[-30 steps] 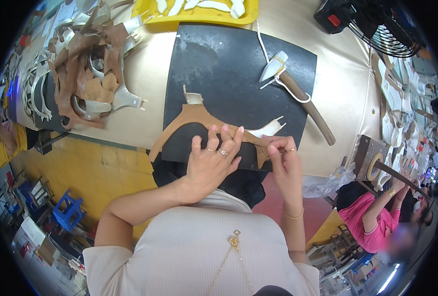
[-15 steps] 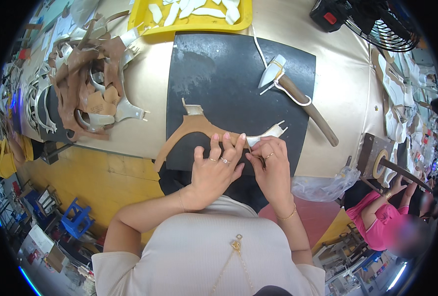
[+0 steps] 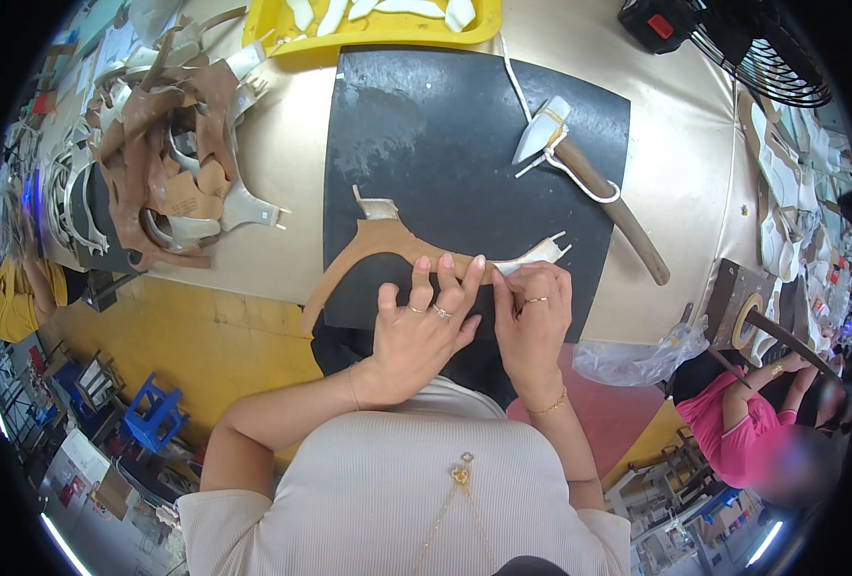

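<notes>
A curved tan leather piece (image 3: 383,236) with whitish end tabs lies on the black board (image 3: 388,125); it looks like part of a shoe upper. My left hand (image 3: 416,326) rests its outstretched fingertips on the leather's lower edge, pressing it to the board. Close beside it, my right hand (image 3: 533,322) has thumb and fingers pinched at the same piece's edge, near its white right end. The fingers hide the exact spot that is gripped. Beyond, at the upper right of the board, lies a hammer (image 3: 594,178) with a wooden handle and a white cord around it.
A pile of tan and white leather pieces (image 3: 172,173) sits to the left. At the far edge stands a yellow tray (image 3: 349,40) of white pieces. A black fan (image 3: 757,53), a plastic bag (image 3: 637,357) and a co-worker in pink (image 3: 719,418) are on the right.
My right hand has shifted slightly right and its fingers have closed tighter at the leather's edge; a brown flap seen there before no longer shows. My left hand stays in place.
</notes>
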`<state>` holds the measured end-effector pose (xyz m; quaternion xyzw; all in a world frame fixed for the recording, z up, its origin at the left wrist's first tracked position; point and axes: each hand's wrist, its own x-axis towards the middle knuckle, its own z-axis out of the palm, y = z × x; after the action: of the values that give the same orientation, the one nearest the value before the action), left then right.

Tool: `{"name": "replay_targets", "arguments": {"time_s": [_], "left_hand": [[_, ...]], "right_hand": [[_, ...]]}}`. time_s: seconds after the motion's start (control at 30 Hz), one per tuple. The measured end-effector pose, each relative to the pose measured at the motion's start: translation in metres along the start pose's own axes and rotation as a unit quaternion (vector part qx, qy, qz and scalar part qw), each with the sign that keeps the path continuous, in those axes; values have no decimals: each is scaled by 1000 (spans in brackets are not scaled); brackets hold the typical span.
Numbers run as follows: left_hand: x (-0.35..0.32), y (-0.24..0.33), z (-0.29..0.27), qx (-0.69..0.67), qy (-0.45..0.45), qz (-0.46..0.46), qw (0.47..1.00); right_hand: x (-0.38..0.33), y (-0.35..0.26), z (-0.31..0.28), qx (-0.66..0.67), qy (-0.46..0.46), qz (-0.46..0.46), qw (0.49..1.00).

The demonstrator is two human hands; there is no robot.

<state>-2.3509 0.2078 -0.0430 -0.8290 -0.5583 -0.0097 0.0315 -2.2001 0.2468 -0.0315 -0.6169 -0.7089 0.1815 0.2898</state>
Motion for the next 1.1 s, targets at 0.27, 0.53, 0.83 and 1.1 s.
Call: {"name": "replay_targets", "arguments": {"time_s": [0.27,0.53,0.83,1.1], "left_hand": [[0,-2,2,-25,10,0,1000],[5,-10,-17,-66,25,35,997],[14,2,-16,-64,44,99,992],[7,2,-10,-111,38,64,991]], "right_hand": [[1,-3,-3,-66,-52,38,996],[4,-3,-5,-51,-74,76,993],[5,0,-5,-37,-68,58,995],[1,6,-4,-8,-9,23,1000]]}}
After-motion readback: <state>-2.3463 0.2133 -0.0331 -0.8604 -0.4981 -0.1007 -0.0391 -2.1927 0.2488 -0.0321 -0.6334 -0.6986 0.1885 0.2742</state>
